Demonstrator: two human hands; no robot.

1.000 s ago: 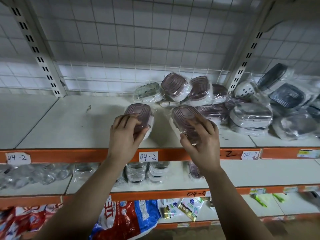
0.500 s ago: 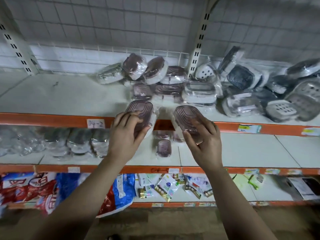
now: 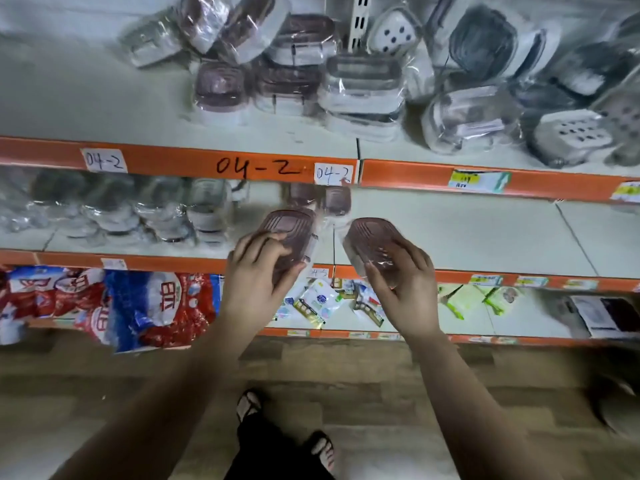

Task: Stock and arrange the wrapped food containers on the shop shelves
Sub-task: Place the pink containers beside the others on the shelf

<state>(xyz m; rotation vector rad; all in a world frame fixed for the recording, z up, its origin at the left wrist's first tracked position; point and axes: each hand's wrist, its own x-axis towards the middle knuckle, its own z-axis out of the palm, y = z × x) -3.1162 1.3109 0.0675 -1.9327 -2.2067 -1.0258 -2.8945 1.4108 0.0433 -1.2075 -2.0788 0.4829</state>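
Observation:
My left hand point(image 3: 258, 271) grips a wrapped brown-lidded container point(image 3: 289, 233), held in front of the second shelf point(image 3: 450, 233). My right hand point(image 3: 403, 289) grips a second wrapped brown container point(image 3: 372, 237) beside it, a small gap between the two. Two more brown containers point(image 3: 320, 199) sit at the back of the second shelf, just beyond my hands. The upper shelf point(image 3: 86, 98), with "04-2" on its orange edge, carries a heap of wrapped brown and grey containers point(image 3: 294, 74).
Wrapped clear containers point(image 3: 121, 209) fill the left of the second shelf. The right of that shelf is bare white board. Red and blue bags point(image 3: 138, 306) and small packets point(image 3: 322, 303) lie on the bottom shelf. My sandalled feet point(image 3: 287, 431) stand on a wood-pattern floor.
Both hands have come down with their containers from the upper shelf to the level of the second shelf. The view has tilted downward, showing the floor and my feet.

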